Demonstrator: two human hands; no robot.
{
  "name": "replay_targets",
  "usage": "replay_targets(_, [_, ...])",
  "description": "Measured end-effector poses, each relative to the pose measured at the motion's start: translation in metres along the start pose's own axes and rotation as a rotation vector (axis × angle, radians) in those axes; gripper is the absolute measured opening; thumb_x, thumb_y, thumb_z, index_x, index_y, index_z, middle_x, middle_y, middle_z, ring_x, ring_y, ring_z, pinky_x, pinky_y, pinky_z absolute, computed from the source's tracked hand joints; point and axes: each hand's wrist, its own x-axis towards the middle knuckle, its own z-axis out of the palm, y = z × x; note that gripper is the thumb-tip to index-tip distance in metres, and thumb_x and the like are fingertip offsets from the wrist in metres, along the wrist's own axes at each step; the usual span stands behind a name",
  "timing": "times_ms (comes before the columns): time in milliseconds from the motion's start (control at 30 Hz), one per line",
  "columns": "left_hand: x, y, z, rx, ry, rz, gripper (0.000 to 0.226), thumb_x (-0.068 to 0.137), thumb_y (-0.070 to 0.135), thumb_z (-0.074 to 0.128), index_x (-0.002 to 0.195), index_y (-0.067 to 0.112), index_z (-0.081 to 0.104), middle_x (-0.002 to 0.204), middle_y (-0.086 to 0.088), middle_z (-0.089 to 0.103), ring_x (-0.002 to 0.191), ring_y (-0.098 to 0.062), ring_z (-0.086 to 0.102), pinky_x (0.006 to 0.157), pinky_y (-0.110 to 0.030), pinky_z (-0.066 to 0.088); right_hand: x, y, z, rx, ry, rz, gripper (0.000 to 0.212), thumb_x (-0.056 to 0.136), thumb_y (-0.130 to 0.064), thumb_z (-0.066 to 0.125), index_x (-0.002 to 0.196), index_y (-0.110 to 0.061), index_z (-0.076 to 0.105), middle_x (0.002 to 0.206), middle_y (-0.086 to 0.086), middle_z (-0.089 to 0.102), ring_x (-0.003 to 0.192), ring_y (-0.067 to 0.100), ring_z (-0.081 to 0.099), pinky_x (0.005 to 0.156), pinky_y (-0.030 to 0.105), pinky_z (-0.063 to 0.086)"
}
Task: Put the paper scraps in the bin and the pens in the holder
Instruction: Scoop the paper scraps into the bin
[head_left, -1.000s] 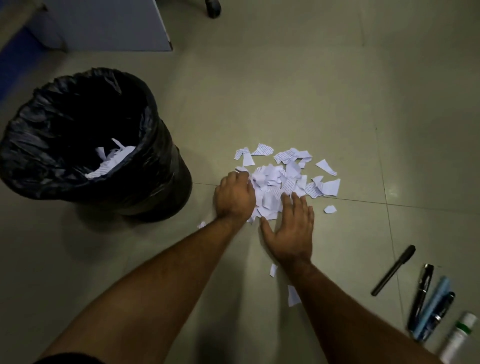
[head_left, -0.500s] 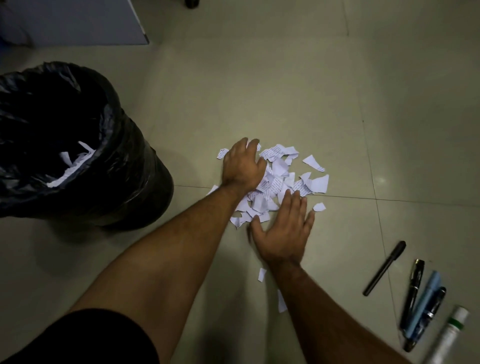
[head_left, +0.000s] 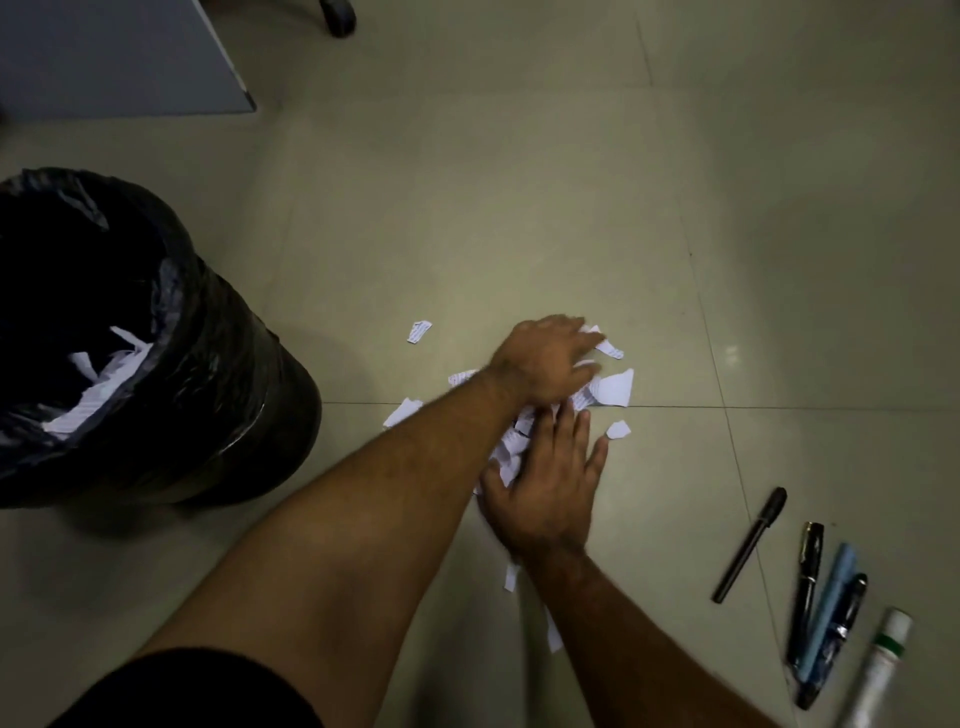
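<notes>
A pile of white paper scraps (head_left: 613, 387) lies on the tiled floor, mostly hidden under my hands. My left hand (head_left: 545, 358) reaches across the far side of the pile, fingers spread and pressing on the scraps. My right hand (head_left: 545, 483) lies flat on the near side, fingers apart, its palm on the paper. A lone scrap (head_left: 418, 331) sits apart to the left. The black-lined bin (head_left: 208, 332) stands at the left with some scraps (head_left: 104, 384) inside. Several pens (head_left: 750, 543) lie on the floor at the lower right. No holder is in view.
A white marker with a green band (head_left: 883, 670) lies beside the pens at the bottom right. Stray scraps (head_left: 511, 577) lie under my right forearm. A grey panel (head_left: 119, 57) and a chair castor (head_left: 337, 18) are at the top left.
My left hand has swept from the pile's left side across to its far right, crowding the scraps together. My right hand has stayed on the near side. The camera view shifted.
</notes>
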Motion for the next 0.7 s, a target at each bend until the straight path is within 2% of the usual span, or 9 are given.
replay_targets(67, [-0.004, 0.008, 0.003, 0.089, -0.004, 0.03, 0.044, 0.091, 0.046, 0.044, 0.121, 0.024, 0.067, 0.134, -0.007, 0.059, 0.126, -0.029, 0.052, 0.098, -0.039, 0.042, 0.0, -0.002, -0.004, 0.035, 0.027, 0.005, 0.089, 0.084, -0.065, 0.039, 0.151, -0.008, 0.032, 0.158, 0.013, 0.033, 0.148, 0.034, 0.025, 0.12, 0.055, 0.012])
replay_targets(133, [-0.008, 0.009, 0.005, 0.2, 0.103, 0.032, 0.038, 0.089, 0.044, 0.048, 0.112, 0.023, 0.07, 0.116, -0.005, 0.066, 0.107, -0.03, 0.06, 0.087, -0.039, 0.043, 0.0, -0.005, -0.006, 0.059, 0.047, 0.012, 0.087, 0.083, -0.064, 0.037, 0.15, -0.008, 0.035, 0.157, 0.014, 0.035, 0.148, 0.034, 0.026, 0.12, 0.054, 0.014])
replay_targets(200, [-0.005, 0.018, 0.003, 0.182, 0.188, 0.095, 0.04, 0.085, 0.042, 0.051, 0.115, 0.024, 0.069, 0.123, -0.007, 0.065, 0.109, -0.031, 0.061, 0.089, -0.041, 0.044, 0.0, -0.005, -0.009, 0.056, 0.038, 0.016, 0.084, 0.084, -0.062, 0.033, 0.149, -0.009, 0.037, 0.155, 0.013, 0.038, 0.147, 0.033, 0.028, 0.12, 0.054, 0.014])
replay_targets(267, [0.005, 0.031, 0.003, 0.12, 0.079, 0.238, 0.039, 0.087, 0.045, 0.05, 0.117, 0.028, 0.067, 0.133, -0.007, 0.06, 0.119, -0.028, 0.056, 0.095, -0.041, 0.045, -0.001, -0.004, -0.009, 0.036, 0.039, -0.001, 0.078, 0.084, -0.057, 0.036, 0.145, -0.008, 0.044, 0.147, 0.015, 0.048, 0.142, 0.035, 0.035, 0.119, 0.055, 0.015])
replay_targets(367, [0.009, 0.046, 0.011, 0.161, -0.134, 0.355, 0.027, 0.087, 0.044, 0.047, 0.091, 0.027, 0.068, 0.118, -0.001, 0.061, 0.109, -0.023, 0.056, 0.083, -0.04, 0.051, -0.001, -0.002, -0.006, -0.04, 0.007, -0.036, 0.071, 0.083, -0.051, 0.044, 0.141, -0.01, 0.049, 0.136, 0.015, 0.055, 0.136, 0.037, 0.039, 0.12, 0.055, 0.011])
replay_targets(500, [-0.002, 0.006, 0.003, 0.136, -0.126, 0.246, 0.028, 0.094, 0.026, 0.052, 0.113, 0.02, 0.073, 0.14, -0.01, 0.056, 0.126, -0.029, 0.052, 0.097, -0.04, 0.046, -0.001, -0.004, -0.006, 0.02, 0.013, 0.012, 0.085, 0.08, -0.061, 0.04, 0.148, -0.01, 0.038, 0.154, 0.015, 0.039, 0.146, 0.035, 0.027, 0.122, 0.051, 0.007])
replay_targets(533, [-0.008, -0.007, -0.001, 0.134, -0.126, 0.203, 0.031, 0.094, 0.027, 0.05, 0.112, 0.019, 0.073, 0.138, -0.01, 0.058, 0.124, -0.029, 0.054, 0.098, -0.04, 0.046, -0.001, -0.003, -0.005, 0.042, 0.029, 0.008, 0.086, 0.079, -0.061, 0.043, 0.149, -0.01, 0.038, 0.155, 0.015, 0.036, 0.147, 0.036, 0.026, 0.122, 0.052, 0.008])
replay_targets(633, [-0.031, -0.026, -0.014, 0.028, -0.061, 0.116, 0.049, 0.086, 0.038, 0.036, 0.097, 0.011, 0.076, 0.113, -0.011, 0.069, 0.105, -0.029, 0.064, 0.085, -0.041, 0.051, -0.003, -0.002, -0.001, 0.074, 0.082, -0.006, 0.081, 0.079, -0.056, 0.046, 0.145, -0.009, 0.045, 0.154, 0.017, 0.038, 0.145, 0.037, 0.029, 0.119, 0.056, 0.016])
replay_targets(700, [-0.046, -0.032, -0.014, -0.052, 0.053, 0.068, 0.04, 0.088, 0.03, 0.045, 0.101, 0.007, 0.075, 0.109, -0.014, 0.07, 0.103, -0.032, 0.065, 0.088, -0.038, 0.049, -0.002, -0.002, -0.001, 0.074, 0.097, -0.009, 0.077, 0.081, -0.054, 0.044, 0.144, -0.01, 0.046, 0.154, 0.017, 0.038, 0.145, 0.037, 0.03, 0.119, 0.056, 0.017])
